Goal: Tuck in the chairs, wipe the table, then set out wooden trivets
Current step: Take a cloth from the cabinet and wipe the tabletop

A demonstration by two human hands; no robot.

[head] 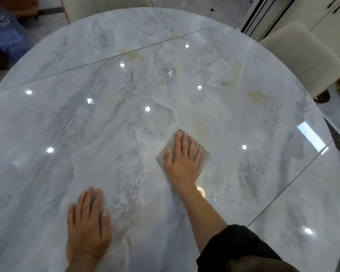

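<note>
On the near right of the round, glossy grey-white marble tabletop [126, 55], the right hand [182, 163] lies palm down with straight, spread fingers pressing a small beige-grey cleaning cloth with a scalloped edge [201, 160] flat against the surface; the cloth shows beyond the fingertips and along the hand's right side. Nearer and to the left, the left hand [87, 226] rests flat on the bare stone, fingers straight and holding nothing. A black short sleeve [238, 250] covers the right upper arm at the near edge. Pale yellowish stains [258, 97] mark the far right of the tabletop. Two cream upholstered chairs stand close to the rim, one at the far side [106, 6] and one at the right [302, 57].
</note>
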